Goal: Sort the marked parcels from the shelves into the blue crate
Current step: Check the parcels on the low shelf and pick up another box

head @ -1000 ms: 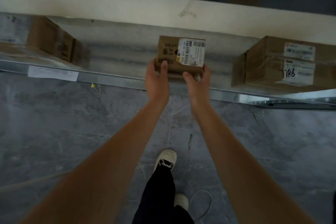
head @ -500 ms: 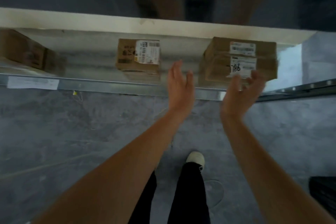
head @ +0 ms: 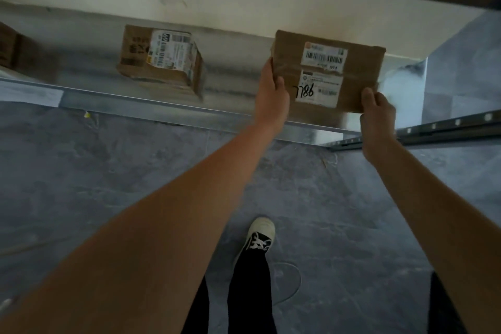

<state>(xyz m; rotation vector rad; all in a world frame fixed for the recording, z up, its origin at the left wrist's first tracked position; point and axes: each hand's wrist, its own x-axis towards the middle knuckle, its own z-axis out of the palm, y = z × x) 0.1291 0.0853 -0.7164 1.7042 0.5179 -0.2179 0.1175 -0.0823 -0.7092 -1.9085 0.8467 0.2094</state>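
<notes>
Two hands on marked parcel [head: 329, 73], left hand [head: 272, 95] at its left edge, right hand [head: 377, 111] at its right

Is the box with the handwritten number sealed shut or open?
Sealed, as far as shows. The parcel marked 7786 has its labelled face flat and taped, with no flap lifted; left hand and right hand grip its sides.

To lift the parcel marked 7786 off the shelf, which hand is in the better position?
Neither alone. The left hand grips the parcel's left edge and the right hand its near right corner, so both should lift together.
</notes>
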